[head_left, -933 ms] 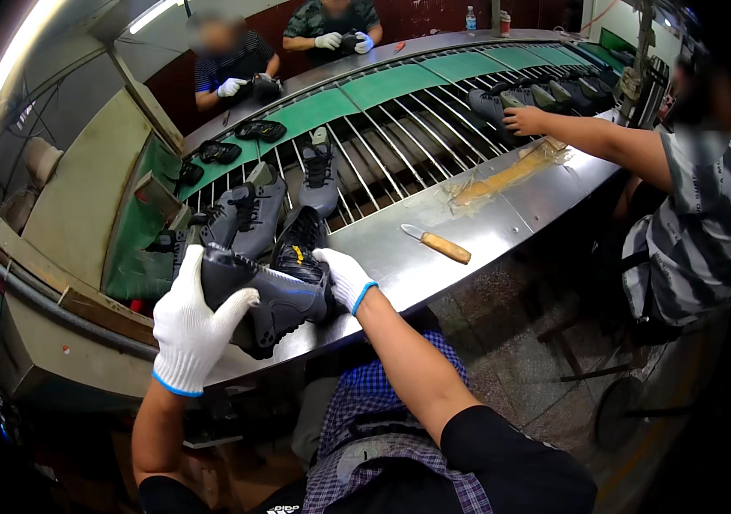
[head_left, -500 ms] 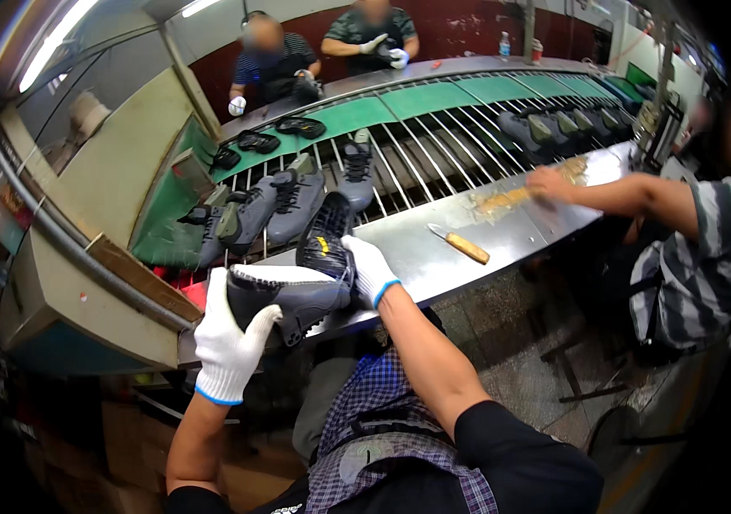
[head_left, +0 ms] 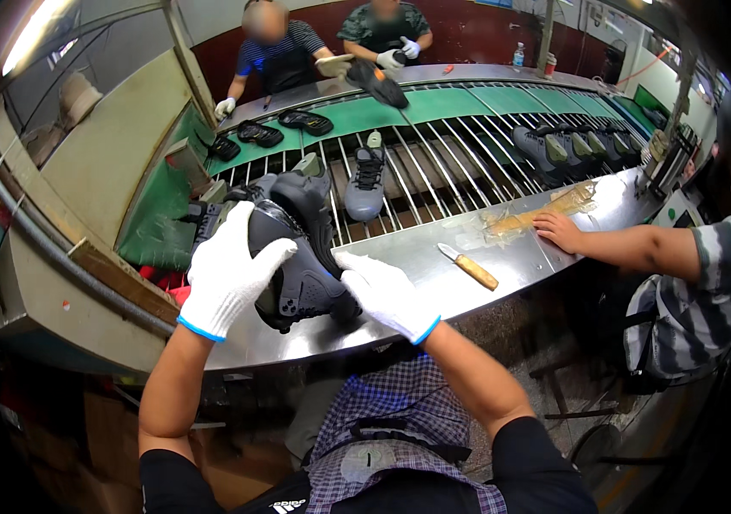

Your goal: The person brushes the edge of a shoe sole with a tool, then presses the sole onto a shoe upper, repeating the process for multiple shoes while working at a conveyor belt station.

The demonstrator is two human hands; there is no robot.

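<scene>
Between my hands, above the near metal ledge, a dark grey shoe point(head_left: 305, 287) with a chunky black sole is tilted. My left hand point(head_left: 232, 270), in a white knit glove with a blue cuff, grips its left side with the thumb out across it. Beside its right edge, my right hand point(head_left: 389, 291), gloved alike, has its fingers stretched out, the tips at or close to the shoe. Just behind, several grey shoes crowd the rack, partly hidden by my left hand and the held shoe. A single laced grey shoe point(head_left: 367, 180) stands apart on the bars.
A wooden-handled knife point(head_left: 472, 270) lies on the metal ledge point(head_left: 408, 253). Black insole-like pieces point(head_left: 305, 122) rest on the green strip. More grey shoes point(head_left: 566, 150) line the right rack. Two people work opposite; one hand reaches by a dark shoe point(head_left: 378, 83). Another person's hand point(head_left: 558, 231) touches the ledge.
The held shoe has turned, and its black opening with the yellow mark no longer shows. My right hand has moved rightward and opened out. Across the rack, a dark shoe has appeared by a person's hand.
</scene>
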